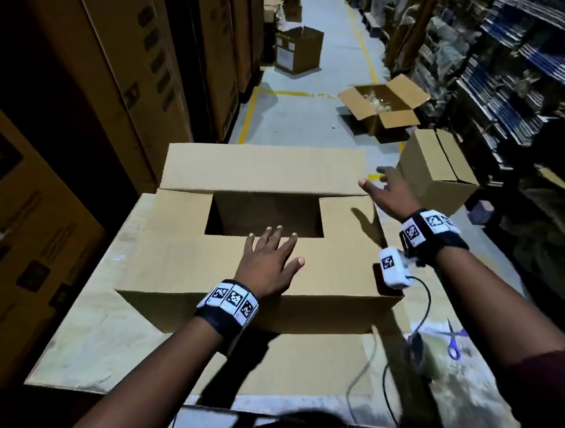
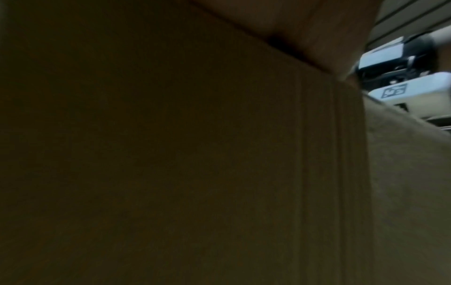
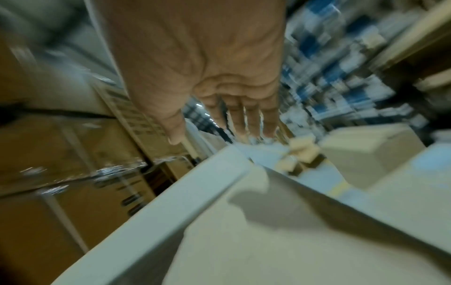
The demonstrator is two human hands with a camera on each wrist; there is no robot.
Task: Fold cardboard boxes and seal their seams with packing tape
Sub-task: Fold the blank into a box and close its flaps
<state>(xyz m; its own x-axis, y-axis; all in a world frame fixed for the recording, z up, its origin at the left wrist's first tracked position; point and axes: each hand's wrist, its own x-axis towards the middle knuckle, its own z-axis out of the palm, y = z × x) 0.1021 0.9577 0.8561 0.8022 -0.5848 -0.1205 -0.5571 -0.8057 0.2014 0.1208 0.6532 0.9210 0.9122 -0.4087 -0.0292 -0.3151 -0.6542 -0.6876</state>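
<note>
The cardboard box (image 1: 229,237) sits on flattened cardboard (image 1: 92,330), its near flap folded down. The left hand (image 1: 268,265) presses flat on that flap, fingers spread. The far flap (image 1: 264,168) stands partly raised; beside its right end the right hand (image 1: 390,196) reaches, fingers straight and apart. Blue scissors (image 1: 454,342) lie at right.

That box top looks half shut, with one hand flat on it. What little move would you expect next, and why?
Probably the right hand folds the raised far flap down. The left hand already presses the near flap of the big brown cardboard box flat, a rectangular gap remains open, and the right hand's fingers reach the far flap's corner.
</note>
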